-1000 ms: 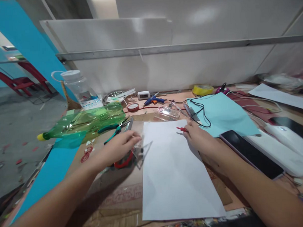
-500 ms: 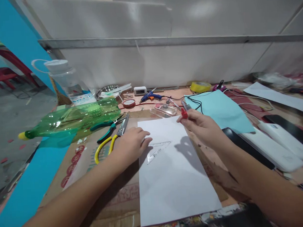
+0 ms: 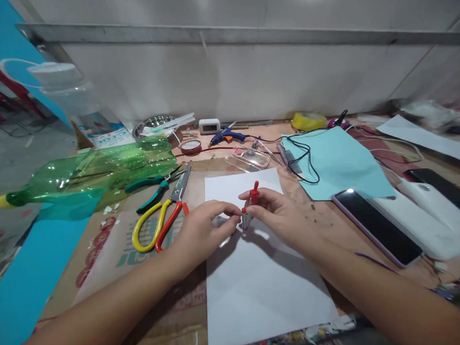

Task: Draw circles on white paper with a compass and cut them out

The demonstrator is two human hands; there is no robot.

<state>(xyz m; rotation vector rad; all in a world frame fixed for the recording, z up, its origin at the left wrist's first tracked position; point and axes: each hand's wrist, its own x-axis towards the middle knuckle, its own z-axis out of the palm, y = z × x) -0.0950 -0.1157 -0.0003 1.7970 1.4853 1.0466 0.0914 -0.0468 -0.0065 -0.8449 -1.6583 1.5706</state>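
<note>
A white sheet of paper [image 3: 252, 287] lies on the cardboard-covered table in front of me. Above its upper part my right hand [image 3: 279, 218] holds a small drawing compass [image 3: 250, 208] with a red top upright, fingers closed round it. My left hand [image 3: 204, 231] meets it from the left, pinching the lower leg of the compass with thumb and forefinger. A clear plastic set square lies on the paper under my hands, mostly hidden.
Yellow-and-red scissors [image 3: 160, 223] and green pliers [image 3: 147, 188] lie left of the paper, beside a green plastic bottle [image 3: 90, 175]. A light blue sheet [image 3: 339, 166] with a black cable, a phone [image 3: 375, 225] and a white device [image 3: 431, 221] lie right. A glue gun [image 3: 226, 136] and yellow tape [image 3: 307, 121] sit by the wall.
My right hand brought the red-topped compass from the far right corner of the paper to its upper middle. My left hand put the set square on the paper and moved over to the compass.
</note>
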